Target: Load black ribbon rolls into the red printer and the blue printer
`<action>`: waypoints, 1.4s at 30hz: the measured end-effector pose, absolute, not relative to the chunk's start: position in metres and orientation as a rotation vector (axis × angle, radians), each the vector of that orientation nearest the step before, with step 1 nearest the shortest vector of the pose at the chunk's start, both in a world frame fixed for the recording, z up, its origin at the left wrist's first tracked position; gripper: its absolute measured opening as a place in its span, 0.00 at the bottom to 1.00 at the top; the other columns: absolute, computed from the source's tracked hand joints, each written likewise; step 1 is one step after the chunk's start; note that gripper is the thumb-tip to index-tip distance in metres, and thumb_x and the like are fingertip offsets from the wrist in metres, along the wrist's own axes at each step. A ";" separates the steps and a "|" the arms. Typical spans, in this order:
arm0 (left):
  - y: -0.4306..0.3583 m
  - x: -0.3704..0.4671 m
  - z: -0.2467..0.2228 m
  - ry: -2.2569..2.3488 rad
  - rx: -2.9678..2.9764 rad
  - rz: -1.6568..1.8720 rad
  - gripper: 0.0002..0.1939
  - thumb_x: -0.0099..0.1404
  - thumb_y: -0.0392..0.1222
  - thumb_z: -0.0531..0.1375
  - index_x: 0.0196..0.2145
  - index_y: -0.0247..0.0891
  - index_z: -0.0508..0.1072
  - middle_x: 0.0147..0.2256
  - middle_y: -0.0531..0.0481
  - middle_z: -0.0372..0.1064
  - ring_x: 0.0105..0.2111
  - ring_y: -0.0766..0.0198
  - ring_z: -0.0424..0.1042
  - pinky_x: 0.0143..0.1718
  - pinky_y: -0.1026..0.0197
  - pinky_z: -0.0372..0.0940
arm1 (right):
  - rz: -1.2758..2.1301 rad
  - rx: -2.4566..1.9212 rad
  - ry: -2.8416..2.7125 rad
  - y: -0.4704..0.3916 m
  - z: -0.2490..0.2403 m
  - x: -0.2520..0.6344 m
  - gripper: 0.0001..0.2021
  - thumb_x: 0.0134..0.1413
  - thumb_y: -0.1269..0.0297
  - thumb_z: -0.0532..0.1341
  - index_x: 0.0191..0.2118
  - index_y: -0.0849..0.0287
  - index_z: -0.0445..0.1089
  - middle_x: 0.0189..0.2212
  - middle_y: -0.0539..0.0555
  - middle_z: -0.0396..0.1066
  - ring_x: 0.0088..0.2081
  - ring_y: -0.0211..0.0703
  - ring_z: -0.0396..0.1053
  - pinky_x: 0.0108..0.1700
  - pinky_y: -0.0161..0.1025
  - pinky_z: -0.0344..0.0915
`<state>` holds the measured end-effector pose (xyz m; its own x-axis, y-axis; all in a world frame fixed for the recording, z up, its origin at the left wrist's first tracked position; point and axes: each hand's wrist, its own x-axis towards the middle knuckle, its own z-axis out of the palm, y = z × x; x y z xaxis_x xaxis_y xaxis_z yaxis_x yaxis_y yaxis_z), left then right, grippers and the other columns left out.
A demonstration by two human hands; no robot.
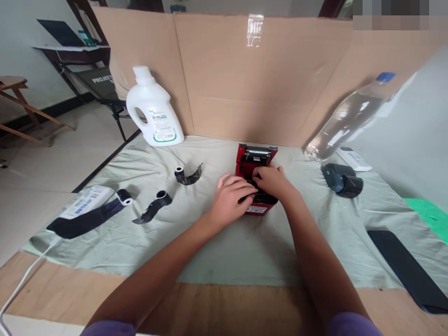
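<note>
A small red printer [258,208] with a black interior stands on the cloth in front of me, its lid [257,151] tipped up and back, showing a metal roller. My left hand [231,196] is at its left side, fingers reaching over the opening and thumb low by the front edge, gripping that edge. From the right, my right hand [271,179] dips curled fingers into the compartment. What those fingertips pinch is hidden. Left of the printer lie partly unrolled black paper rolls: one nearest [189,176], another closer to me [156,205], and a longer one [94,214].
A white detergent bottle [157,112] and a tilted clear bottle [345,119] stand by the cardboard screen [245,74]. At right are dark objects [343,179], a white device [355,159] and a phone [408,268]. A white power strip [87,200] trails a cable [31,270] at left.
</note>
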<state>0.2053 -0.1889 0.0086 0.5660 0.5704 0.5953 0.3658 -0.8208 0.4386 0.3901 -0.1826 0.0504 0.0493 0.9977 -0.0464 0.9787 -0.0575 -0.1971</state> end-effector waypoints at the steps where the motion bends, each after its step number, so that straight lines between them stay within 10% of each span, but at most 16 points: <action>1: -0.189 0.205 0.012 0.802 2.553 1.074 0.11 0.69 0.40 0.57 0.43 0.47 0.79 0.43 0.53 0.78 0.49 0.60 0.70 0.64 0.46 0.45 | 0.291 -2.175 -2.040 -0.183 0.053 0.394 0.10 0.59 0.67 0.55 0.35 0.55 0.74 0.36 0.57 0.76 0.52 0.62 0.61 0.53 0.57 0.53; 7: -0.199 0.200 0.026 0.809 2.978 1.127 0.10 0.70 0.38 0.57 0.44 0.44 0.77 0.38 0.51 0.76 0.40 0.61 0.69 0.44 0.54 0.55 | 0.574 -1.811 -1.607 -0.187 0.065 0.434 0.10 0.56 0.60 0.58 0.31 0.57 0.74 0.33 0.53 0.75 0.39 0.50 0.69 0.44 0.45 0.63; 13: -0.222 0.201 0.038 0.843 3.243 0.987 0.09 0.65 0.30 0.58 0.40 0.38 0.76 0.29 0.51 0.70 0.31 0.61 0.66 0.32 0.56 0.51 | 0.383 -1.520 -1.256 -0.173 0.050 0.430 0.18 0.56 0.52 0.58 0.49 0.54 0.68 0.45 0.54 0.71 0.33 0.41 0.68 0.41 0.43 0.66; 16: -0.232 0.201 0.045 0.801 3.250 0.984 0.09 0.64 0.28 0.57 0.35 0.38 0.76 0.27 0.51 0.68 0.29 0.62 0.64 0.30 0.57 0.50 | 0.400 -1.438 -1.242 -0.177 0.046 0.421 0.13 0.57 0.51 0.57 0.39 0.55 0.68 0.36 0.51 0.71 0.30 0.40 0.66 0.39 0.41 0.65; 20: -0.237 0.200 0.049 0.754 3.206 1.012 0.13 0.68 0.31 0.54 0.28 0.38 0.73 0.23 0.50 0.65 0.26 0.63 0.63 0.27 0.56 0.47 | 0.492 -1.493 -1.236 -0.204 0.039 0.420 0.12 0.57 0.53 0.58 0.35 0.56 0.69 0.33 0.52 0.72 0.36 0.43 0.68 0.41 0.41 0.66; 30: -0.233 0.203 0.039 0.724 3.152 1.020 0.14 0.67 0.28 0.53 0.28 0.39 0.74 0.21 0.51 0.63 0.22 0.65 0.59 0.25 0.57 0.46 | 0.740 -1.324 -1.164 -0.222 -0.015 0.414 0.28 0.57 0.58 0.54 0.64 0.50 0.57 0.65 0.52 0.59 0.65 0.46 0.57 0.64 0.48 0.57; 42: -0.200 0.190 0.038 0.776 2.678 0.967 0.13 0.70 0.46 0.55 0.37 0.43 0.79 0.27 0.51 0.71 0.26 0.67 0.66 0.31 0.61 0.56 | 0.817 -1.197 -1.106 -0.225 -0.019 0.403 0.30 0.57 0.60 0.53 0.67 0.50 0.55 0.67 0.48 0.56 0.67 0.44 0.54 0.68 0.45 0.53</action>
